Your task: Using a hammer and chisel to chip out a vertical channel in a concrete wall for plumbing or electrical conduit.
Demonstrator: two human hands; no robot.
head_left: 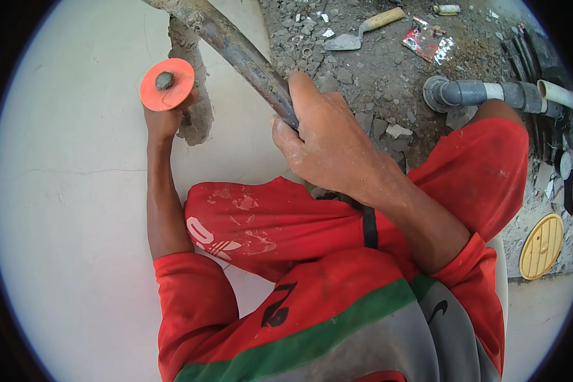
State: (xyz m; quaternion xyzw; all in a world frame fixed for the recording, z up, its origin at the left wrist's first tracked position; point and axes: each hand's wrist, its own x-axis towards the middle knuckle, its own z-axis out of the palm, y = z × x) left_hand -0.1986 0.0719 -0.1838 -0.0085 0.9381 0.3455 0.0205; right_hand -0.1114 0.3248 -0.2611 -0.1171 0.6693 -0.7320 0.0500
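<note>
My left hand (165, 121) is closed around a chisel with a round orange hand guard (174, 68). The dark struck end of the chisel (164, 80) faces up through the guard, while its tip is hidden below. Beside that hand, a rough groove (197, 108) is cut into the pale wall (76, 146). My right hand (328, 137) grips the lower end of a worn, dirty hammer handle (242, 54). The handle slants up and left across the groove and leaves the picture at the top, so the hammer's head is out of view.
Rubble (325, 63) covers the ground at the upper right, where a trowel (363, 32) and a torn red packet (426, 41) lie. Grey pipe fittings (468, 93) stand near my right knee. A yellow oval lid (541, 247) lies farther right.
</note>
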